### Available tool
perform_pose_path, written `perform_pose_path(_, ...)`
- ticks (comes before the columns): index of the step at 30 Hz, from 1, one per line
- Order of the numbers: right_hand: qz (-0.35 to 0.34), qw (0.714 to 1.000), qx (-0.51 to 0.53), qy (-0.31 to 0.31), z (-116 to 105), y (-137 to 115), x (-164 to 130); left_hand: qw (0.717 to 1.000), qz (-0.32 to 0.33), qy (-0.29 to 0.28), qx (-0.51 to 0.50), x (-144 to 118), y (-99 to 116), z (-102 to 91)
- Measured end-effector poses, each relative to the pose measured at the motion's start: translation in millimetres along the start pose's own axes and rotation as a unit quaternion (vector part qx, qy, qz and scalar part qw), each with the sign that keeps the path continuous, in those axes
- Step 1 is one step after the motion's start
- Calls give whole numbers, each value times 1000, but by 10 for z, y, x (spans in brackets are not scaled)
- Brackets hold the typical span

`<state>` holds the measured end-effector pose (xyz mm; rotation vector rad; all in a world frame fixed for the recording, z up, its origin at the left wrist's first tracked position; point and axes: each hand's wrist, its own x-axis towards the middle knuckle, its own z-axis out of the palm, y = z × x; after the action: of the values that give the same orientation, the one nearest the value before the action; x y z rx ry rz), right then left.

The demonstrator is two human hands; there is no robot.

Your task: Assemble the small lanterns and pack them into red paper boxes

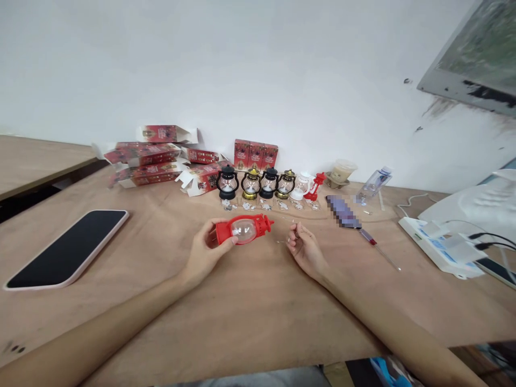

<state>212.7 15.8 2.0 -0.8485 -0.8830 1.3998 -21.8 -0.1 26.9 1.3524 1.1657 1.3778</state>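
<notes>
No legible text in this view. Print on the red cartons (255, 155) is too small to read.

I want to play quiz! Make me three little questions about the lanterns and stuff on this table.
1. True or false: the left hand holds the red lantern lying on its side.
2. Which thing lies on the table far to the left of the hands? A) the phone B) the screwdriver C) the water bottle
3. Fill in: the three upright red boxes stand against the ____.

Key
1. True; its fingers wrap the lantern's base end.
2. A; the phone lies face up, screen dark. The screwdriver and bottle are on the right hand's side.
3. Wall; they stand behind the row of small lanterns.
</notes>
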Motion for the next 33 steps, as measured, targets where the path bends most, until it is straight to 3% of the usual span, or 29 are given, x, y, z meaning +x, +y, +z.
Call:
perform_pose_path(5,22,999,31,-13,92,58,3,992,-98,-24,-81,37,-34,21)
perform_pose_path(8,34,998,41,-23,163,92,3,987,-123,-37,-100,43,-40,23)
perform_pose_path(33,50,996,66,-41,224,125,3,984,-119,-75,-105,30,-62,15)
